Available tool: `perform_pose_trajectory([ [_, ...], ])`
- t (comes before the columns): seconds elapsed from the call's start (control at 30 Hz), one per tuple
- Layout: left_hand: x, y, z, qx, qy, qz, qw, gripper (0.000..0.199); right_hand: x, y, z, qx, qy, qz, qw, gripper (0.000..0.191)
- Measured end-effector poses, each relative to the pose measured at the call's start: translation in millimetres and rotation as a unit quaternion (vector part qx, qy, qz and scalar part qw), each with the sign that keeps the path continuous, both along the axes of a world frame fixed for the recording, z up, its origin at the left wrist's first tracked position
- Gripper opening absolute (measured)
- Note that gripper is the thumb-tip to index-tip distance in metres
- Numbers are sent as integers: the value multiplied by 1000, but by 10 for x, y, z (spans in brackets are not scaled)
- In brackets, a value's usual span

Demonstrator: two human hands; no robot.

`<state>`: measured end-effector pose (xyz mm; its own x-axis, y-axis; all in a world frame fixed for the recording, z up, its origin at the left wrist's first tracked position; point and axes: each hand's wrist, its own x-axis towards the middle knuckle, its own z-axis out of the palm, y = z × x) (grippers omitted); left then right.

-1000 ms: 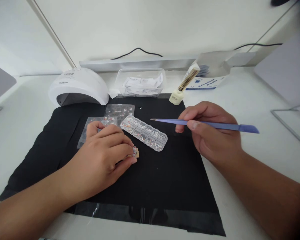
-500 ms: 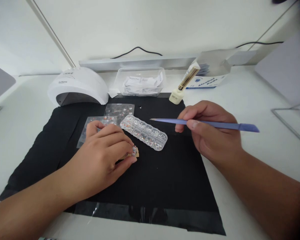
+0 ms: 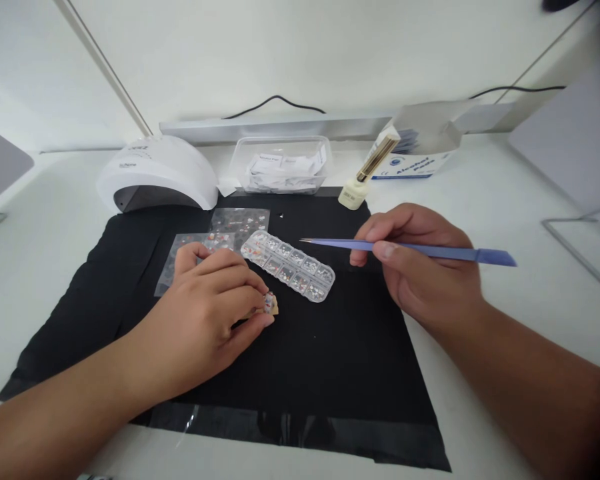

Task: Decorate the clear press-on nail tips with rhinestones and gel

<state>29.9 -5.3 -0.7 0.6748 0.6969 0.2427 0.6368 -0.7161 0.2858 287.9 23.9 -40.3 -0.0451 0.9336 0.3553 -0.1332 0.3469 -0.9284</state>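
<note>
Between the thumb and fingers of my left hand [image 3: 215, 307] is a small tan piece [image 3: 270, 305] with glittery, colourful bits on it, mostly hidden by the fingers. My right hand [image 3: 420, 260] pinches purple tweezers [image 3: 430, 250], their thin metal tip pointing left, above the black mat [image 3: 350, 360]. Just left of that tip lies a clear divided case [image 3: 288, 267] with tiny white and coloured pieces in its compartments. Two clear sheets of small decorations lie behind my left hand, one [image 3: 243, 223] farther back and one [image 3: 167, 267] partly covered by the hand.
A white domed lamp [image 3: 160, 170] stands at the back left. Beside it are a clear tub [image 3: 280, 167] of white packets, a cream bottle with a gold cap [image 3: 354, 193], and an open alcohol pads box [image 3: 410, 165]. A metal frame [image 3: 580, 253] stands at the right.
</note>
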Motion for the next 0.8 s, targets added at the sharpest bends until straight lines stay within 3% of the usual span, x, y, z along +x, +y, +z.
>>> perform_pose_trajectory([
  [0.57,5,7,4,-2,11,1,1000,10,20,17,-29,14,-20,2,1000,6],
  [0.8,-56,8,73,32,63,17,997,6,24,8,-16,15,-26,-2,1000,7],
])
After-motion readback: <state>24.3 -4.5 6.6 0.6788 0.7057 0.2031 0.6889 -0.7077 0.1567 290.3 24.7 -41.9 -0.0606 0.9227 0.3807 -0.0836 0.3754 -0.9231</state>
